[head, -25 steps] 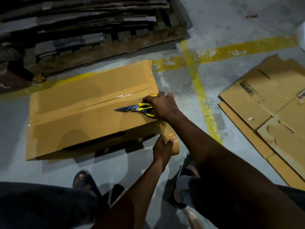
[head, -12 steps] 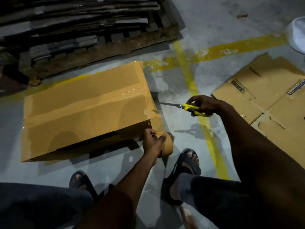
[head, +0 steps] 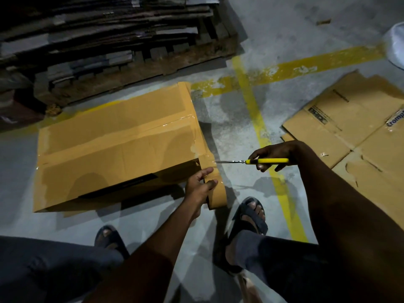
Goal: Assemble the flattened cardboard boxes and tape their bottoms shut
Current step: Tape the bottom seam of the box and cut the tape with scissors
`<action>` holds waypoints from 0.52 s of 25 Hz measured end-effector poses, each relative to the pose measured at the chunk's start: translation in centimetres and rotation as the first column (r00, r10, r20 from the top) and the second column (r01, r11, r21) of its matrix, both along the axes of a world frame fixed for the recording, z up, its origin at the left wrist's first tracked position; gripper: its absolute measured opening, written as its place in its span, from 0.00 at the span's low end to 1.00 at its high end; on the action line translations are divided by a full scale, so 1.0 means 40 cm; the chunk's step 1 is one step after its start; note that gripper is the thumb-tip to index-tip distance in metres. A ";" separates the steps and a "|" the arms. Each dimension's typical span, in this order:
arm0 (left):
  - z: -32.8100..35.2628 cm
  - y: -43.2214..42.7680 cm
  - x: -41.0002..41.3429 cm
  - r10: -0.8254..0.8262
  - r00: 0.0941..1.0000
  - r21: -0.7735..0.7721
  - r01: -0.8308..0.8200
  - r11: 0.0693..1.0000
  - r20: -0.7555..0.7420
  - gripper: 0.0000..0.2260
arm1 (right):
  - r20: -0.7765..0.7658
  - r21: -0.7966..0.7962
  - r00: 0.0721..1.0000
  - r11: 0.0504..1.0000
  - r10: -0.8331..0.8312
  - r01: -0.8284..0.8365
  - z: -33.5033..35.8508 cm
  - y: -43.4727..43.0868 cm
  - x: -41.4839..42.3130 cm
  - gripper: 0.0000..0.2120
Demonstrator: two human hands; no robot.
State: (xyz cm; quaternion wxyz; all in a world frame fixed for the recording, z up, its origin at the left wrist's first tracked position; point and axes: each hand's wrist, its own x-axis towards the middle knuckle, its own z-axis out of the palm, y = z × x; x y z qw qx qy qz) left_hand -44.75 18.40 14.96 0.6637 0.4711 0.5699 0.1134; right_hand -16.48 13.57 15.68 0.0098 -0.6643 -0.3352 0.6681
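Reaching forward with the bare left arm from low centre and gripping the tape roll (head: pixel 218 199) with the left hand (head: pixel 199 187), wrapping thumb and fingers over its upper rim. Extending the bare right arm in from the lower right, bending the wrist leftward, and clasping the yellow handles of the scissors (head: pixel 270 160) in the right hand (head: pixel 276 150), curling the fingers underneath and pointing the blades left. Holding both hands near each other, not touching.
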 end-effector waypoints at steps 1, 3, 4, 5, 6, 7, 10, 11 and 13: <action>0.003 0.002 -0.002 -0.004 1.000 -0.011 0.004 1.000 0.000 0.16 | -0.010 0.006 1.000 1.000 -0.005 0.005 -0.003 0.006 -0.004 0.10; 0.007 0.006 -0.005 -0.013 1.000 -0.027 0.013 1.000 0.000 0.16 | -0.032 0.019 0.999 1.000 -0.010 0.011 -0.008 0.015 -0.010 0.10; 0.008 0.005 -0.007 -0.015 1.000 -0.034 0.015 0.999 -0.002 0.16 | -0.038 0.019 0.999 1.000 -0.010 0.011 -0.011 0.019 -0.013 0.10; 0.009 0.005 -0.009 -0.020 1.000 -0.039 0.020 0.999 -0.003 0.16 | -0.040 0.021 0.999 1.000 -0.006 0.007 -0.015 0.023 -0.017 0.10; 0.009 0.004 -0.010 -0.024 1.000 -0.042 0.024 0.999 -0.004 0.15 | -0.041 0.026 0.999 1.000 -0.002 0.003 -0.017 0.028 -0.023 0.11; 0.008 0.003 -0.012 -0.031 1.000 -0.044 0.030 0.999 -0.006 0.15 | -0.041 0.032 0.999 0.999 0.003 -0.002 -0.021 0.033 -0.027 0.11; 0.011 0.003 -0.016 -0.039 0.999 -0.060 0.040 0.997 0.007 0.15 | -0.042 0.042 0.999 0.999 0.016 -0.014 -0.027 0.048 -0.037 0.10; 0.011 0.003 -0.016 -0.039 0.999 -0.068 0.040 0.997 0.016 0.16 | -0.036 0.044 0.999 0.999 0.020 -0.018 -0.028 0.050 -0.036 0.11; 0.014 0.005 -0.017 -0.040 0.999 -0.079 0.043 0.996 0.035 0.16 | -0.029 0.047 0.999 0.999 0.026 -0.025 -0.031 0.053 -0.035 0.12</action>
